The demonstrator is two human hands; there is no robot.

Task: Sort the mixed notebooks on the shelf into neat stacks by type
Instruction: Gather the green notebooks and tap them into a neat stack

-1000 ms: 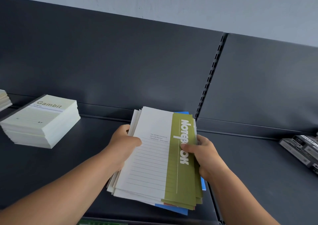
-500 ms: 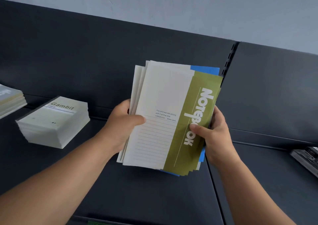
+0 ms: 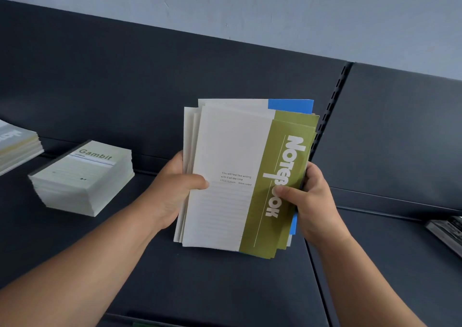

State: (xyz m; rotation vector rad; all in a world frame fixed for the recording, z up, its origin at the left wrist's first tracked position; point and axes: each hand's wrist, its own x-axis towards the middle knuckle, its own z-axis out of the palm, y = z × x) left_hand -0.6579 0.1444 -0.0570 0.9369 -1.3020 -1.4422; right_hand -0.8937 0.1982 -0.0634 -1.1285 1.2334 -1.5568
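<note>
Notebooks [image 3: 232,176] in both hands' grip (left hand [image 3: 172,191], right hand [image 3: 310,196]), thumbs on top.

— What colours are in the bundle of notebooks [image 3: 225,151]?
— White covers, faintly ruled, with an olive-green band carrying white lettering. One blue cover [image 3: 290,106] shows behind.
— And the Gambit stack [image 3: 82,176] near the shelf's left edge?
— Pale cream-green, ruled, with a dark spine. The shelf [image 3: 225,289] is dark slate and the wall [image 3: 225,2] pale blue-grey.
</note>
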